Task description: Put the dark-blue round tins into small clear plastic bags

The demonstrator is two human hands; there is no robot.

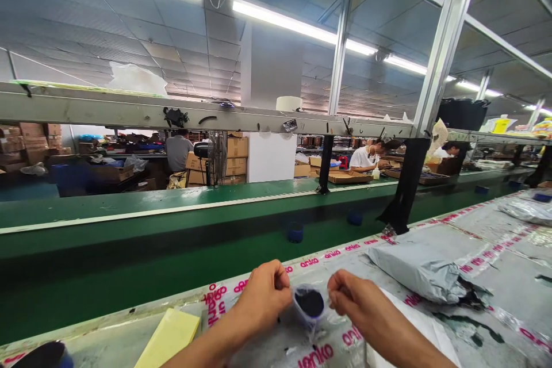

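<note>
Between my two hands, a small blue-rimmed cup with dark contents point(311, 302) stands on the plastic-covered table, with thin clear film around it. My left hand point(269, 293) is at the cup's left side, fingers curled into a pinch. On the right side, my right hand point(347, 293) has its fingertips pressed together close to the rim. Whatever is between the fingertips of either hand is too small to make out.
A yellow pad point(170, 338) and a dark round container point(45, 355) lie to the left. A grey plastic bag point(416, 270) is at the right. Beyond the table, blue cups point(295, 233) sit on the green conveyor point(207, 247). A black-wrapped post point(407, 187) rises there. People sit further back.
</note>
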